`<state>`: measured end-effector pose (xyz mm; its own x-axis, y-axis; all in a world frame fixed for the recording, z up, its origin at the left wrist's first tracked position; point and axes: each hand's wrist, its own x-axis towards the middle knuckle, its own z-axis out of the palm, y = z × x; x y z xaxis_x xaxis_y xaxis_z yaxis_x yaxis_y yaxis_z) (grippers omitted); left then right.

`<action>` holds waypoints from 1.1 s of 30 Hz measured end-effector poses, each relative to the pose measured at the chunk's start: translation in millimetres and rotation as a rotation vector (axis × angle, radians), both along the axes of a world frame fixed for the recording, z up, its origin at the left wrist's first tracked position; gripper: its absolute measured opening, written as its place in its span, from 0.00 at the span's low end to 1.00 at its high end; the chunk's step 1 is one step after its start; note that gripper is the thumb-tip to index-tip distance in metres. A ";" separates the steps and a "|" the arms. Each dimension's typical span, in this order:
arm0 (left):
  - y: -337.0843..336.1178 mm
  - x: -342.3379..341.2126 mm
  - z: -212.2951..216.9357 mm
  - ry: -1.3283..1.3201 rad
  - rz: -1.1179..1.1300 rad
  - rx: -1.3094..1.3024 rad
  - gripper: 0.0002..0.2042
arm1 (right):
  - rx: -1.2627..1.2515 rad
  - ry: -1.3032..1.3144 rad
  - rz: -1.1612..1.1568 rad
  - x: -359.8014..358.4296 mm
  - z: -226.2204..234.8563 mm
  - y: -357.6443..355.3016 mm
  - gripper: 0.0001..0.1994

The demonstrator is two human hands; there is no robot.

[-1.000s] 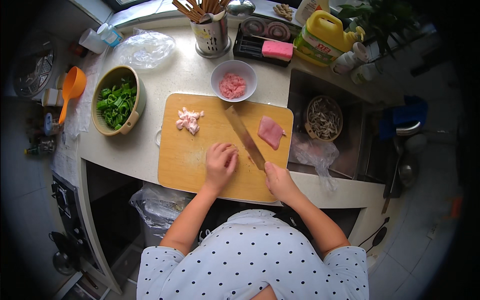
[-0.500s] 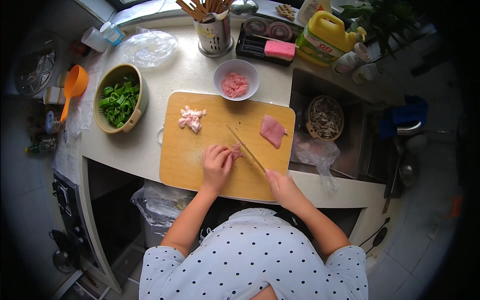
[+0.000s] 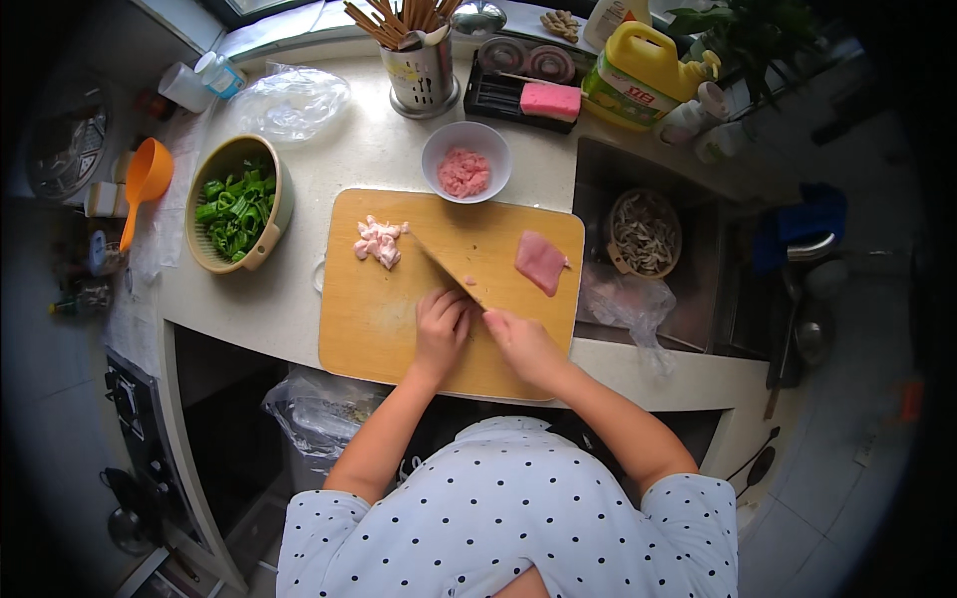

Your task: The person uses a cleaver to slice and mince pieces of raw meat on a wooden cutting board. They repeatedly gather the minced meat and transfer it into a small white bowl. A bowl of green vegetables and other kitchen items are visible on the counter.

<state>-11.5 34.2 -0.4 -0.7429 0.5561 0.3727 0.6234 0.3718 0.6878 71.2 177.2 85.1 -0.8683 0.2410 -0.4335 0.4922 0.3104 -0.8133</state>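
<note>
pink meat slab (image 3: 541,263) beyond hands (image 3: 441,329), right one (image 3: 525,347) gripping knife (image 3: 447,266)

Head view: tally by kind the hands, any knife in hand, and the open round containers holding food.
Bare left hand and right hand: 2
Long metal-bladed knife, held: 1
White round bowl: 1
Round beige containers, one with sliced green vegetables, one in the metal sink: 2
Total: 6

Knife (image 3: 447,267) with handle hidden by right hand (image 3: 523,346), chopsticks (image 3: 391,20) cropped at top, shirt (image 3: 508,488) cropped below
</note>
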 end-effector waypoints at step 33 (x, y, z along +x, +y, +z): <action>-21.5 13.9 1.1 -0.049 0.090 0.066 0.12 | 0.075 -0.073 0.140 44.8 23.3 -0.3 0.19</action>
